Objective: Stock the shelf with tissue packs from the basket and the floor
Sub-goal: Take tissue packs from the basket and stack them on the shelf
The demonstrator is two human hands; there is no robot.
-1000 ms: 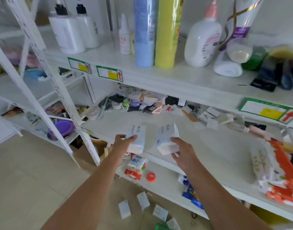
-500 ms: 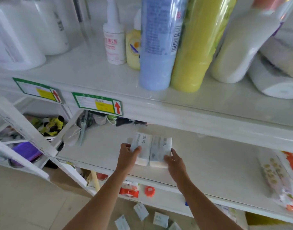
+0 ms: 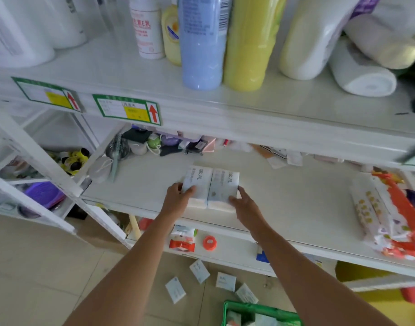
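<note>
The white shelf (image 3: 296,208) is spread across the view. Its middle board is mostly bare, with orange-printed wrapped bundles (image 3: 390,222) laid at 3 o'clock. The floor (image 3: 37,267) is seen at 7 o'clock, and a green basket (image 3: 248,309) is set on it at 6 o'clock. Pale packets can be made out inside the basket, though their number cannot be told.

The left hand (image 3: 176,198) is curled round the near left corner of the left tissue pack (image 3: 198,184), with the thumb laid on top. The right hand (image 3: 245,205) is pinched on the near right corner of the right tissue pack (image 3: 223,187). Both packs are laid flat and touching near the board's front edge, at the view's centre.

Four loose tissue packs (image 3: 199,271) are scattered on the floor just above the basket.

The task is judged to be at an early stage. Two packs are set down but not yet released, while the floor packs and the basket's contents are yet to be stocked.
</note>
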